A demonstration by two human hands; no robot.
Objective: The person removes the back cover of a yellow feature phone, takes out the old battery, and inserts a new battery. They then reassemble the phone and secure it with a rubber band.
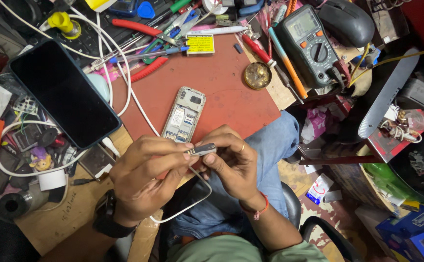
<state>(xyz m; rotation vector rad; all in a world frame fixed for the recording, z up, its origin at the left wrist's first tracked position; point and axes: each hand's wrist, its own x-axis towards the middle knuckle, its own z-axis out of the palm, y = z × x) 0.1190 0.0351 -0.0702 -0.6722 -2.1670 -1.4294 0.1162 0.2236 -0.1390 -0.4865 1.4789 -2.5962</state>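
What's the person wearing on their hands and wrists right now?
Left hand: bare, with a black watch on a dark strap at the wrist. Right hand: a thin gold ring on one finger and an orange-red thread band around the wrist. No gloves; both forearms bare.

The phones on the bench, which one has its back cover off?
The small grey phone on the red mat, just above the hands, its inner slots exposed. The large black smartphone to its left lies intact, screen up.
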